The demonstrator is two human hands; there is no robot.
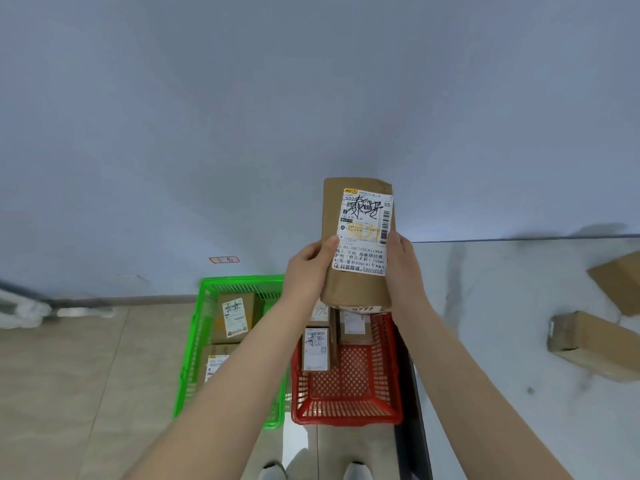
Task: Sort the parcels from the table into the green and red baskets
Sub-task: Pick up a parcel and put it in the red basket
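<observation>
I hold a tall brown parcel (353, 289) upright in front of me, its white shipping label with black handwriting facing me. My left hand (308, 268) grips its left side and my right hand (403, 268) grips its right side. The parcel hangs above the far end of the red basket (349, 407) on the floor, which holds a few labelled boxes (316, 348). The green basket (194, 341) stands just left of it with two labelled boxes (232, 317) inside. Two brown parcels (595, 344) lie on the white table (502, 306) at the right.
A small red-framed label (224, 260) is stuck on the wall above the green basket. The floor is beige tile. The table's dark edge (415, 410) runs right beside the red basket. My shoes (356, 471) show at the bottom.
</observation>
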